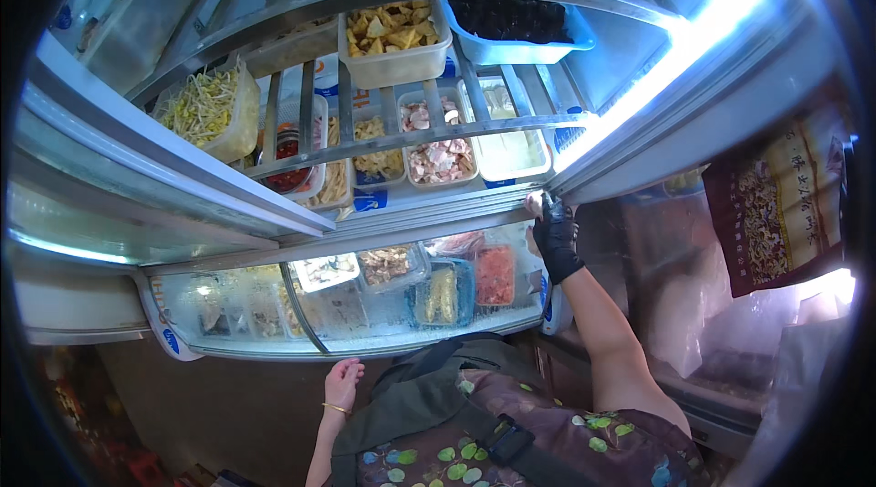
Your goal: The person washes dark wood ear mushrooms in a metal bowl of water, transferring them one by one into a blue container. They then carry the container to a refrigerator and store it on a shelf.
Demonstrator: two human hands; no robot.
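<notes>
My right hand (558, 237), in a black glove, is at the lower right corner of a refrigerated display cabinet's opening. Its fingers are closed around a small pale pinkish piece of food (534, 204), partly hidden. Hanging low by my body, my bare left hand (343, 381) has curled fingers and nothing visible in it; a bangle (336, 408) circles the wrist. Just beyond my right hand stand a container of chopped pinkish meat (441, 160) and a white container with pale contents (510, 153). The metal door track (424, 212) runs along their front.
Slatted metal shelves carry a tub of bean sprouts (198, 107), a tub of fried tofu-like chunks (391, 35) and a blue basin of dark food (517, 25). A glass-fronted lower case (226, 312) curves before my body. At right hangs a printed food bag (780, 213).
</notes>
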